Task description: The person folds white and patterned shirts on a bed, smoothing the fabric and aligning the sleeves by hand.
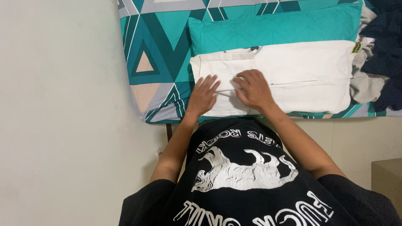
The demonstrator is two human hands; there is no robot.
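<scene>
A white folded garment [301,71] lies across the near edge of a bed with a teal, grey and peach triangle-patterned sheet [155,50]. My left hand [203,95] rests flat on the garment's left end, fingers spread. My right hand [253,88] lies just beside it to the right, its fingers bent and pressing a fold line in the white cloth. Both hands touch the garment; neither lifts it. A teal quilted pillow [276,27] lies behind the garment.
A pile of dark blue and grey clothes [383,54] sits at the bed's right end. A pale wall [58,104] stands to the left. My black printed shirt [247,180] fills the lower middle. A beige box corner [387,180] shows lower right.
</scene>
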